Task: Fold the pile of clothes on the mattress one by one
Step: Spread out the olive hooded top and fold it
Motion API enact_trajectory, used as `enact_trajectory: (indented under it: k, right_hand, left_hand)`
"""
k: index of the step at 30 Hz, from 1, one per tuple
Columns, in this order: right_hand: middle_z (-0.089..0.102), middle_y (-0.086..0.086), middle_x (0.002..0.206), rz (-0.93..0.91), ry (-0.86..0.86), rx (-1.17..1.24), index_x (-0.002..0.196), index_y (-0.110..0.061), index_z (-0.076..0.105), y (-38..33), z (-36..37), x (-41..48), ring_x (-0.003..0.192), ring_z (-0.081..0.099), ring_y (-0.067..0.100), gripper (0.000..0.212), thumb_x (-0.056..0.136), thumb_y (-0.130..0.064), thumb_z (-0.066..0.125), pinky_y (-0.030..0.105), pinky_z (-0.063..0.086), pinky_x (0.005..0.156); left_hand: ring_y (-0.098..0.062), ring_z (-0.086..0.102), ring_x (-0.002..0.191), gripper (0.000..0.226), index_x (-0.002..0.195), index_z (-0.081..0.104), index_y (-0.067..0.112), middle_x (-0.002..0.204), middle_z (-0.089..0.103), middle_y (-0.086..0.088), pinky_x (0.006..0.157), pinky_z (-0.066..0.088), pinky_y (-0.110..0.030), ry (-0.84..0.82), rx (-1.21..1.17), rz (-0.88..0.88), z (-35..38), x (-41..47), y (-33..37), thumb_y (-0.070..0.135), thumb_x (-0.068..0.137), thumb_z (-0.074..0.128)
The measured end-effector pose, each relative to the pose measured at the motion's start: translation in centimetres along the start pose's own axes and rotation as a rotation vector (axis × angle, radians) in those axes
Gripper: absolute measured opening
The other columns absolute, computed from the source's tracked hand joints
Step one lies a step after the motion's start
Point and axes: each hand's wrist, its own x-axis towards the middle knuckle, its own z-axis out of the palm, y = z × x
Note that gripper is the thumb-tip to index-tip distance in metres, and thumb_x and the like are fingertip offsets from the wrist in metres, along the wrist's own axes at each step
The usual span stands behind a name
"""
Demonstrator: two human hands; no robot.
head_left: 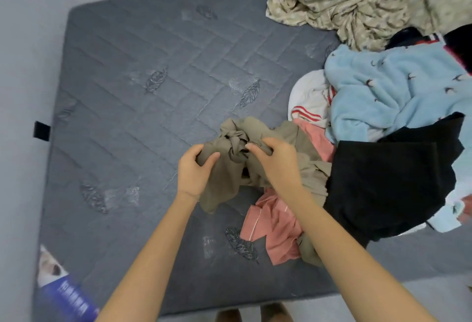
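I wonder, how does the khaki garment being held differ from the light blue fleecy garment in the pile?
The khaki garment is plain and looks thin; the light blue garment looks fluffy and bears small dark bird-like marks. The khaki garment is gripped by the left hand and the right hand; the light blue garment lies untouched among the other clothes. Both are crumpled and unfolded.
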Motion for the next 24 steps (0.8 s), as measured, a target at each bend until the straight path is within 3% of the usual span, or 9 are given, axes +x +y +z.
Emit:
enact_trajectory:
  k: [5,10,17,22,24]
  right_hand:
    - [0.041,0.016,0.054,-0.091,-0.01,0.018,0.058,0.002,0.042,-6.1,-2.3,-3.0,0.056,0.032,0.018,0.052,0.085,-0.032,0.072,0.038,0.028,0.057]
    - [0.028,-0.001,0.052,-0.145,-0.063,0.037,0.055,-0.016,0.03,-12.7,-2.2,-6.2,0.057,0.027,0.014,0.053,0.085,-0.032,0.071,0.033,0.02,0.055]
    - [0.031,0.003,0.057,-0.205,-0.113,0.105,0.059,-0.003,0.037,-19.7,0.4,-10.2,0.058,0.027,0.012,0.051,0.085,-0.03,0.072,0.031,0.022,0.055]
    - [0.031,-0.009,0.048,-0.142,-0.105,0.167,0.053,-0.017,0.035,-22.5,3.7,-12.2,0.052,0.027,0.006,0.05,0.082,-0.026,0.074,0.025,0.023,0.052]
    - [0.03,-0.005,0.052,-0.109,-0.091,0.151,0.055,-0.008,0.037,-23.5,5.3,-13.0,0.053,0.025,0.007,0.049,0.081,-0.027,0.074,0.029,0.022,0.054]
  left_hand:
    - [-0.021,0.058,0.076,0.019,0.082,0.064,-0.001,0.08,0.066,-0.012,0.073,0.048,-0.038,0.087,0.006,-0.003,-6.7,-3.7,3.0,0.016,0.083,0.073]
    - [-0.018,0.06,0.078,0.015,0.082,0.065,0.008,0.081,0.066,-0.002,0.075,0.048,-0.034,0.16,0.022,0.045,-13.1,-7.0,4.8,0.02,0.082,0.075]
    - [-0.018,0.06,0.084,0.015,0.085,0.064,0.005,0.086,0.067,-0.006,0.079,0.047,-0.035,0.246,-0.003,0.088,-20.8,-10.6,4.4,0.018,0.084,0.073]
    - [-0.026,0.06,0.086,0.016,0.088,0.064,0.0,0.088,0.067,-0.011,0.082,0.048,-0.041,0.21,-0.04,0.045,-26.2,-11.9,2.1,0.014,0.084,0.072]
    - [-0.032,0.059,0.087,0.019,0.087,0.063,-0.002,0.088,0.065,-0.016,0.081,0.046,-0.042,0.168,0.0,0.034,-28.1,-12.1,0.9,0.015,0.084,0.072]
